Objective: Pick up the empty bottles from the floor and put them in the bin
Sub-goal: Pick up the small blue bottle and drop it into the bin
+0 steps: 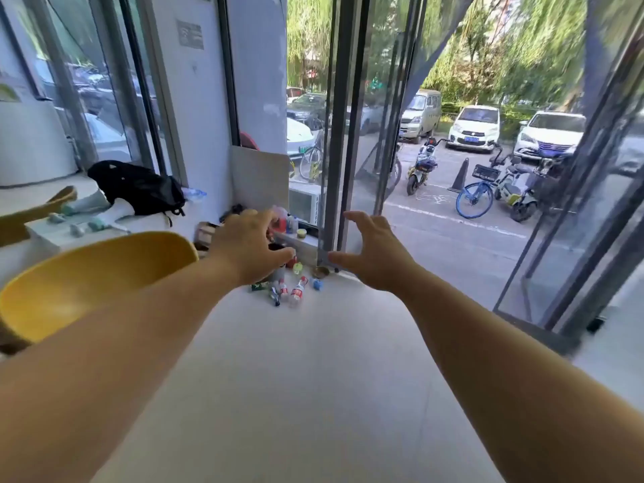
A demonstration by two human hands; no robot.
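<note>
Both hands' fingers spread wide, holding nothing: left hand point(249, 247), right hand point(374, 254); bottles point(296, 291) lie on the floor point(313, 378) beyond the fingertips.

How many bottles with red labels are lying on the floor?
2: one red-labelled bottle and a second just left of it, side by side on the floor beyond the left hand. Others may be hidden behind it.
</note>
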